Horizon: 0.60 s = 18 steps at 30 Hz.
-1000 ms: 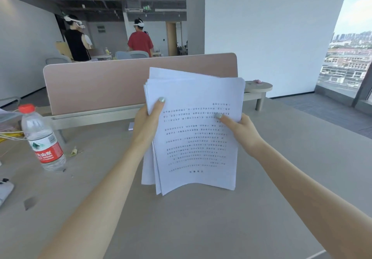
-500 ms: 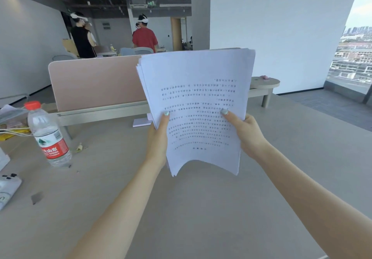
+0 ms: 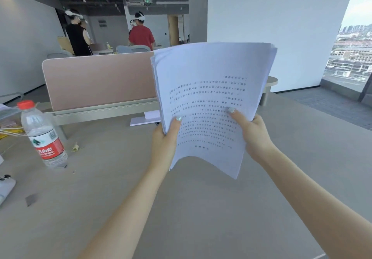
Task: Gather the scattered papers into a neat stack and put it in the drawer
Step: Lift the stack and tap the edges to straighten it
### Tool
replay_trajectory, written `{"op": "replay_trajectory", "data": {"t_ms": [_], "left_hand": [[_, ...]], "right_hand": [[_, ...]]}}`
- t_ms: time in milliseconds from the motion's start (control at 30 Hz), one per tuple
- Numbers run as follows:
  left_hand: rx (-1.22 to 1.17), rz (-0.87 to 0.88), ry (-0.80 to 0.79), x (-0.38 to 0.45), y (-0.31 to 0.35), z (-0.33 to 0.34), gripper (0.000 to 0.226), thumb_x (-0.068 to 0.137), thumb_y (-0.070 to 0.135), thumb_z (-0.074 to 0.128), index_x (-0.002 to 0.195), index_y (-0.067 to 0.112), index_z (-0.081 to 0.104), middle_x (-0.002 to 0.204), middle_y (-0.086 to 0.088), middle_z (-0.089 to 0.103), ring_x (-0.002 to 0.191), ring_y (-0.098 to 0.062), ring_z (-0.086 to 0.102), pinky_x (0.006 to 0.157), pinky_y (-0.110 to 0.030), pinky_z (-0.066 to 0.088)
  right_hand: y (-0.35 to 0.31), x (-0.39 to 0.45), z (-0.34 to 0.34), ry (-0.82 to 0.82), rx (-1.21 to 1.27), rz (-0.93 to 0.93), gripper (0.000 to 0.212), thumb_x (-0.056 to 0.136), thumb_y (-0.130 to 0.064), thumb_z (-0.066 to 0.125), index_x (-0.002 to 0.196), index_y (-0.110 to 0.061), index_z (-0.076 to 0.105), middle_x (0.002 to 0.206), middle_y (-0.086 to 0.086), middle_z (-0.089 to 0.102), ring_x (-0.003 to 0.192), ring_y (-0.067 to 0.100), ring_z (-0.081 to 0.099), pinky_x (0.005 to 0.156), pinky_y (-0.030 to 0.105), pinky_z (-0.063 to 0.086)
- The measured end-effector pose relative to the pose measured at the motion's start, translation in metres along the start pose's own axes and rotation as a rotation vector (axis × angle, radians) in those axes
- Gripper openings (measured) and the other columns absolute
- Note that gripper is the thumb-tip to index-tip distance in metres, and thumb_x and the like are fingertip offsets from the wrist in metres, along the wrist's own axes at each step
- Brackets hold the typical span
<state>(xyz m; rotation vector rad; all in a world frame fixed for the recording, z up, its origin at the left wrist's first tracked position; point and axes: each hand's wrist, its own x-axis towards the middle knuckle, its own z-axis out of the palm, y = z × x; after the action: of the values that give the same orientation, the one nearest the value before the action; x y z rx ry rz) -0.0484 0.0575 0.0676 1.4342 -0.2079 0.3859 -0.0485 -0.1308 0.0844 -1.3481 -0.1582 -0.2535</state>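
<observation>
Above the desk (image 3: 201,208), near a bottle (image 3: 43,136), each hand grips the papers (image 3: 211,89)

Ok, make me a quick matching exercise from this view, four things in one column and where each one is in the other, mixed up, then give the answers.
Things:
1. stack of papers
2. water bottle
3. pink divider panel
4. left hand

Places or states:
A. standing on the desk at the left
B. upright along the far edge of the desk
C. held up off the desk in both hands
D. gripping the papers' lower left edge

Pairs: 1-C, 2-A, 3-B, 4-D
</observation>
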Motion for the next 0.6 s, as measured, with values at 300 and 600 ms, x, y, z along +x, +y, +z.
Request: {"op": "replay_trajectory", "data": {"t_ms": [300,600], "left_hand": [[0.135,-0.302,-0.021,-0.033,-0.056,-0.011,0.010,0.088,0.036,0.058,0.080,0.042,0.058,0.083,0.028,0.063,0.083,0.003,0.062,0.069,-0.020,0.046],[0.282,-0.345,-0.185,-0.067,-0.062,-0.025,0.012,0.086,0.035,0.061,0.083,0.046,0.058,0.090,0.032,0.060,0.085,0.011,0.055,0.068,-0.009,0.040]], "right_hand": [[0.043,-0.028,-0.021,0.044,-0.190,0.145,0.012,0.086,-0.029,0.063,0.085,-0.019,0.071,0.088,-0.002,0.075,0.085,0.020,0.073,0.068,0.032,0.058],[0.056,-0.054,-0.037,0.035,-0.251,0.197,0.010,0.085,-0.027,0.066,0.088,-0.021,0.072,0.094,-0.003,0.077,0.085,0.016,0.073,0.074,0.033,0.058]]}}
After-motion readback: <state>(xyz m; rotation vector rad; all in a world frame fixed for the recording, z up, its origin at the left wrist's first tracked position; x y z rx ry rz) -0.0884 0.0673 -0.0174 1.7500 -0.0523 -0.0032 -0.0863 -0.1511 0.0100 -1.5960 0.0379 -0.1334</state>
